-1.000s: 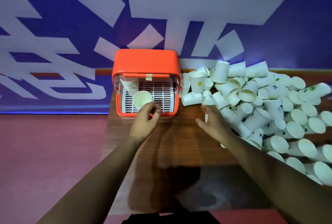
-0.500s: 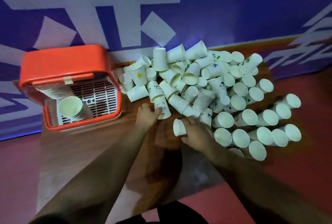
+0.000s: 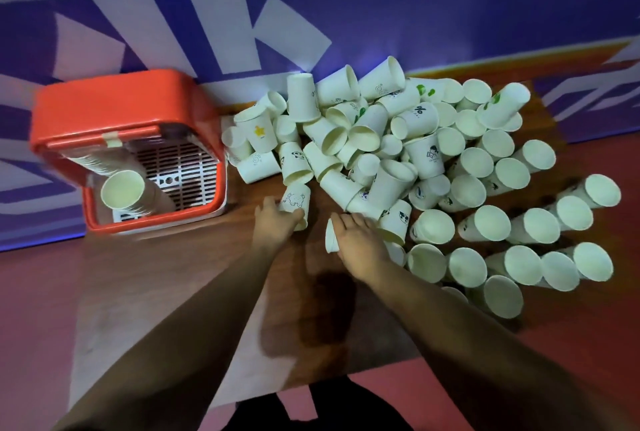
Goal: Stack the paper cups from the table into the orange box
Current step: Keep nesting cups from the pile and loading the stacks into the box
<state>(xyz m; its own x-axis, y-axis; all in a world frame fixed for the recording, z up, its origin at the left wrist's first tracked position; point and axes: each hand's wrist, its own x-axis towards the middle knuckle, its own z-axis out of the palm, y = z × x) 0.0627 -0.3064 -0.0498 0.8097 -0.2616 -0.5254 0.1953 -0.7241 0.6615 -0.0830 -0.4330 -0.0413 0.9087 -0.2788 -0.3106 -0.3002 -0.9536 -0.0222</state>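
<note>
A big pile of paper cups (image 3: 408, 167) covers the wooden surface (image 3: 194, 278) to the right of the orange box (image 3: 114, 108). Inside the box, a stack of cups (image 3: 128, 193) lies on its side on a white grate (image 3: 180, 167). The left hand (image 3: 275, 223) curls around one cup (image 3: 295, 204) at the pile's near edge. The right hand (image 3: 360, 243) covers and grips another cup (image 3: 331, 236) just beside it.

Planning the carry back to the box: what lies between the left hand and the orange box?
In the head view, only bare wooden table lies between the left hand, which grips a paper cup, and the orange box.
</note>
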